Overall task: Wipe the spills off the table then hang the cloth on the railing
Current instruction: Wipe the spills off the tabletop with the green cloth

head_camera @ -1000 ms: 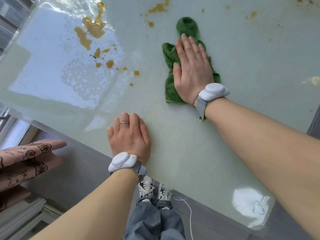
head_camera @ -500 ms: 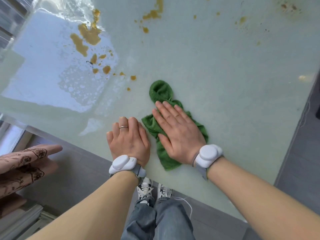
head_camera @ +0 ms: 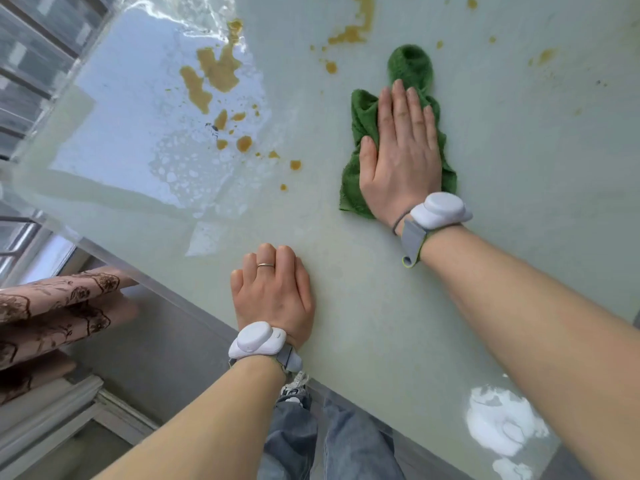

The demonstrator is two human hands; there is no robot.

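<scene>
Cloth [head_camera: 367, 116] lies long-axis away from the person, pressed flat under the straight-fingered right hand [head_camera: 401, 150], brown spills [head_camera: 214, 74] off to its left, while the left hand [head_camera: 272, 292] rests loosely curled on the table [head_camera: 519, 168], holding nothing.

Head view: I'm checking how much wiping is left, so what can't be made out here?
- Brown spills: the top frame edge cuts off the streak near the far side, so their full extent is unknown.
- Crumpled green terry cloth: its middle is covered by the flat right hand; soiling there is hidden.
- Pale glass table: any spill under the left hand is hidden.
- The railing cannot be clearly identified.
</scene>
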